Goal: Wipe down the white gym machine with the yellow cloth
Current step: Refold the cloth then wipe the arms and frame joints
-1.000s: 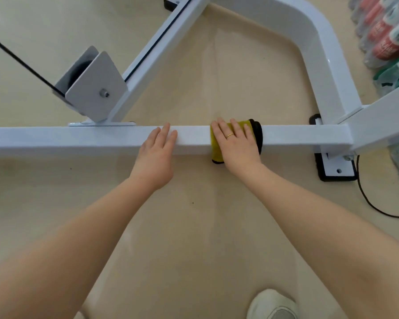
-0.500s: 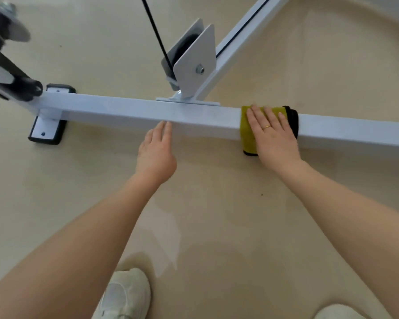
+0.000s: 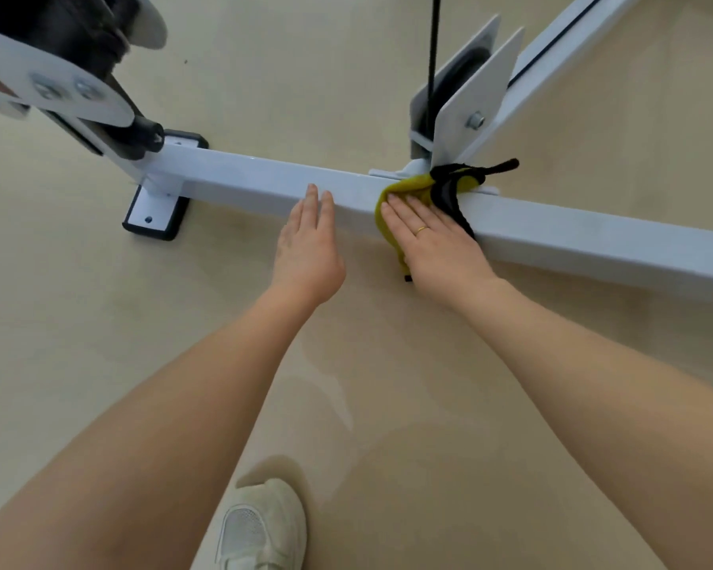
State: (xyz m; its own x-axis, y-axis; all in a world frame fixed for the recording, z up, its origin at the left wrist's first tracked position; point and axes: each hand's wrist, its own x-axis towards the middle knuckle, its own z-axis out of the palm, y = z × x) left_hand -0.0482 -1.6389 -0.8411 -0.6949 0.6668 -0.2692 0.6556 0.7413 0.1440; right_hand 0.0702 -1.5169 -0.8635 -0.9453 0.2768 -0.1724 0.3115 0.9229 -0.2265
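- Beige floor (image 3: 264,76): smooth, faintly glossy; fills the view and carries the whole frame at ground level.
- White gym machine (image 3: 264,181): its base rail runs from 10 o'clock to 3 o'clock across the view, bolted down on a black-edged foot plate (image 3: 155,216) at 9 o'clock.
- Pulley bracket (image 3: 474,96): rises off the rail at 1 o'clock, with a black cable (image 3: 433,55) leading up out of view.
- Yellow cloth (image 3: 412,191): black-edged, draped over the rail's top and near face just below the bracket; its far end is bunched against the bracket foot, probably crowded there by the wipe.
- Right hand (image 3: 433,244): fingers straight and close together, palm flat on the cloth, pressing it to the rail; nothing is pinched. Flat pressure likely suits a sliding wipe.
- Left hand (image 3: 309,248): at 9 o'clock of the right, fingers extended and together, fingertips (image 3: 318,199) on the rail's bare top edge; holds nothing, seemingly a brace for balance.
- White shoe (image 3: 260,528): at 6 o'clock on the floor.
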